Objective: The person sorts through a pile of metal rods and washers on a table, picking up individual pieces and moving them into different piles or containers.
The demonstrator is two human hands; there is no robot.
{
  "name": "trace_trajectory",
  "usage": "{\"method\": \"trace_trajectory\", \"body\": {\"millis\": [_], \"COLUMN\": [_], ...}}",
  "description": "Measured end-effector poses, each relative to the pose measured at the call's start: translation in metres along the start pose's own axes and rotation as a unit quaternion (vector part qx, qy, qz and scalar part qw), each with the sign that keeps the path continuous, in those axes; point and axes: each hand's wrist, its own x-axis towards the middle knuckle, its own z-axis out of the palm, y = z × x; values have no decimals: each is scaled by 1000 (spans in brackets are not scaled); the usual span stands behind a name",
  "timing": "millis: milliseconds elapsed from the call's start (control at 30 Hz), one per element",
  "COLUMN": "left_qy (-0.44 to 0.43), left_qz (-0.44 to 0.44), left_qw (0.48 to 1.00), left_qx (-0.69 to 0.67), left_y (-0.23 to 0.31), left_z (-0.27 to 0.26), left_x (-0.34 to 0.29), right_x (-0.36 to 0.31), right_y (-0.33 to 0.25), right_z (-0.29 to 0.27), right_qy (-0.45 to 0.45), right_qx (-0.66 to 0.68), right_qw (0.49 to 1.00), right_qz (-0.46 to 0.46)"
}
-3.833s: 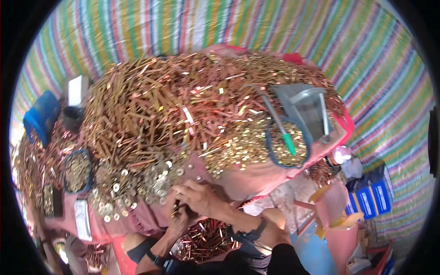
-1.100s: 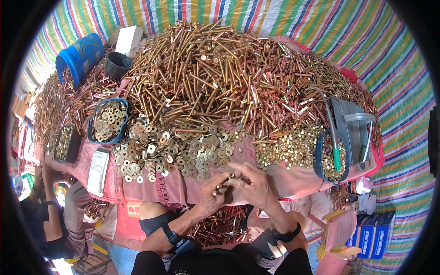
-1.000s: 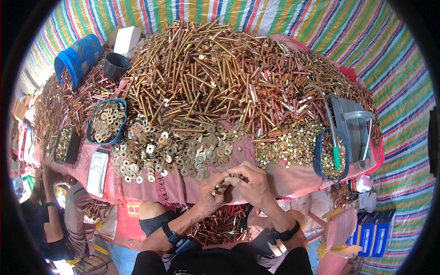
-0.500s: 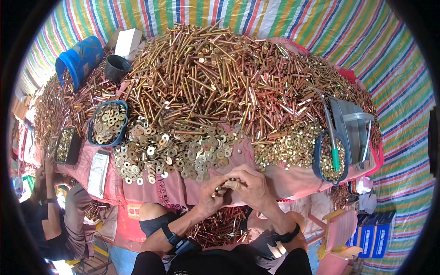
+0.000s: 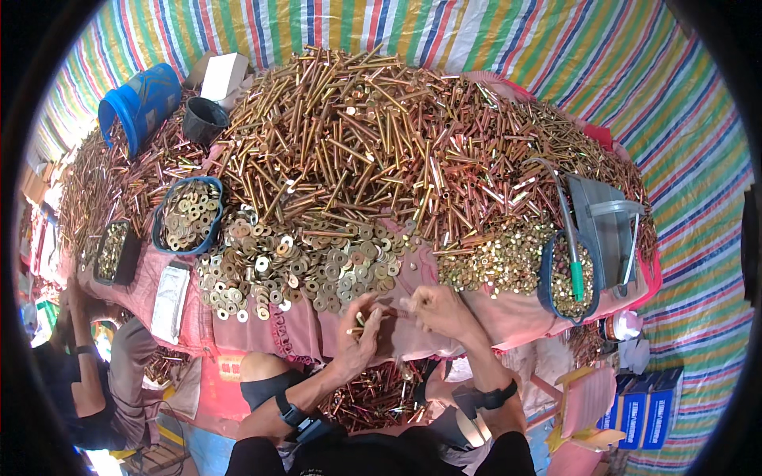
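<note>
One or more brassy pieces (image 5: 360,320) we saw grasped in the left hand (image 5: 357,335) over pink cloth (image 5: 309,332), the right hand (image 5: 441,309) curled nearby, its hold we could not tell, washers (image 5: 349,270) beyond.

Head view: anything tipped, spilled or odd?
Blue bucket, upper left: looks tipped on its side, mouth toward the lower left; odd for a bucket. Whether it spilled, can't tell. Also the hooked tool, right: its green handle lies over small parts in a blue tub. No damage visible.
</note>
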Motion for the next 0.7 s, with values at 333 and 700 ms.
{"method": "trace_trajectory", "body": {"millis": [333,700], "left_qy": [-53,-61], "left_qz": [-2,68], "left_qw": [998,994], "left_qx": [15,51], "left_y": [3,-1], "left_z": [-4,6], "left_x": [4,15], "right_x": [51,16], "right_y": [1,-26], "right_z": [32,16], "right_qy": [271,95], "right_qx": [-248,231], "right_qw": [905,965], "right_qz": [-214,-80]}}
